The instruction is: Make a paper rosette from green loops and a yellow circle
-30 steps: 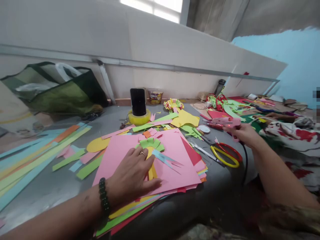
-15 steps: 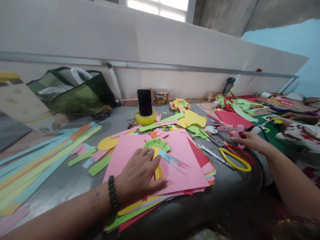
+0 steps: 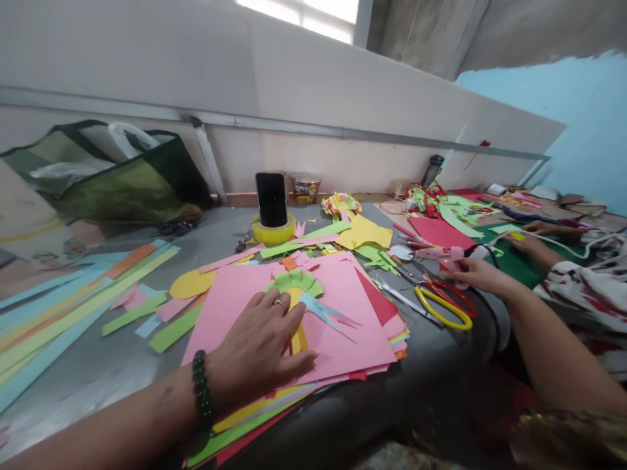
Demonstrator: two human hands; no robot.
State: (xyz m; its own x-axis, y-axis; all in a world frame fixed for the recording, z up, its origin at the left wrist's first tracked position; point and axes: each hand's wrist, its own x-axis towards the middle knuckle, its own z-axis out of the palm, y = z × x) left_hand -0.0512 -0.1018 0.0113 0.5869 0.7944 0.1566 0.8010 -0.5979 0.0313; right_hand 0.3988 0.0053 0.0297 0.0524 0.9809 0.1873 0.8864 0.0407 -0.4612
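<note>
My left hand (image 3: 264, 333) lies with its fingers stretched over the pink paper sheet (image 3: 343, 300) on top of a stack of coloured paper. It partly covers a yellow paper strip (image 3: 298, 336). At the strip's top is a fringed green paper piece (image 3: 298, 282), and a notched light-blue paper ribbon (image 3: 323, 309) points off to the right. To the right, my right hand (image 3: 473, 273) has its fingers round the handle of a pink glue gun (image 3: 441, 254); a small red light shows on the gun, which is low over the table. Scissors (image 3: 443, 307) with yellow handles lie just below it.
A phone (image 3: 272, 199) stands in a yellow tape roll (image 3: 274, 232) at the back. Paper strips (image 3: 78, 300) spread over the left side, near a green bag (image 3: 127, 170). A co-worker's hands (image 3: 533, 245) are at the far right, and a white cable (image 3: 553, 238) runs there.
The view has turned slightly, so most things sit further left. Both hands keep about the same places relative to the paper and the glue gun.
</note>
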